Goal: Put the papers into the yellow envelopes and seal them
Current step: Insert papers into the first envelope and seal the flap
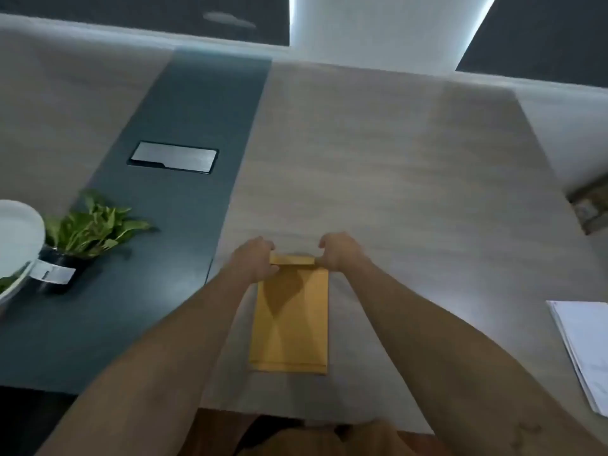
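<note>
Near centre: flat yellow paper envelope (291,317), matt, faintly creased. Beneath it: pale wood-grain table top (394,159), matt, finely streaked. Left: smooth dark grey inlay strip (184,103) holding a rectangular brushed-metal plate (173,157) with a dull sheen; glossy black plant pot (61,269). Right: stack of white paper sheets (585,350), matt.

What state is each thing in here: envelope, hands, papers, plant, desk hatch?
Yellow envelope: flat on the table, flap folded over, sealing cannot be judged.
Left hand: pinches the flap's left corner.
Right hand: pinches the flap's right corner.
Papers: stacked at the table's right edge, untouched.
Potted plant: upright.
Metal hatch: closed.
</note>
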`<state>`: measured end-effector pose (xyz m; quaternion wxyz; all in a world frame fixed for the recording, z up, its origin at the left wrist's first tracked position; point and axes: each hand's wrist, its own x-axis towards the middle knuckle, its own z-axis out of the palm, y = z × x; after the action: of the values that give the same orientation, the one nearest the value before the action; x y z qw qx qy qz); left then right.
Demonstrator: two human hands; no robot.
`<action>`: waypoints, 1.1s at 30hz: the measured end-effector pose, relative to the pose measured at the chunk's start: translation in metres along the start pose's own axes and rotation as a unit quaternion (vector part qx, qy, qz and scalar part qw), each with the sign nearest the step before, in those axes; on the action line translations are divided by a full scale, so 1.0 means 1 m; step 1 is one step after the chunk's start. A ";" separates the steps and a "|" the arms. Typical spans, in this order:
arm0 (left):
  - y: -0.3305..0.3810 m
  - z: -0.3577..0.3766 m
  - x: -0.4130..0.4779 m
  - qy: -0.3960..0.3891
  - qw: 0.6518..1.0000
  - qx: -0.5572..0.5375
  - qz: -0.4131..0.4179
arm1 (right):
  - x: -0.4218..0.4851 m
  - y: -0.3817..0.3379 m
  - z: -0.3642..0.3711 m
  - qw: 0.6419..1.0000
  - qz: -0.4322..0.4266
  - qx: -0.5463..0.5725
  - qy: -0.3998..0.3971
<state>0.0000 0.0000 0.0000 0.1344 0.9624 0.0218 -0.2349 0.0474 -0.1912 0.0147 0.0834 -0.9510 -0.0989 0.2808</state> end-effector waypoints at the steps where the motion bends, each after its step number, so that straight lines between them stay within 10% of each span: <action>1: -0.001 0.002 0.002 0.004 1.000 0.009 0.005 | 0.000 -0.001 0.003 1.000 0.009 -0.009 -0.007; 19: -0.013 0.017 0.038 0.078 0.996 -0.035 0.032 | 0.007 0.019 0.030 0.987 0.081 0.105 0.097; 33: 0.125 0.021 0.051 -0.018 0.986 -0.069 0.153 | -0.057 0.145 0.010 0.931 0.185 0.272 0.161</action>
<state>0.0496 -0.1271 -0.0099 0.2354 0.9384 -0.1118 -0.2269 0.0152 -0.3433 0.0049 0.2997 -0.9259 0.1740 0.1506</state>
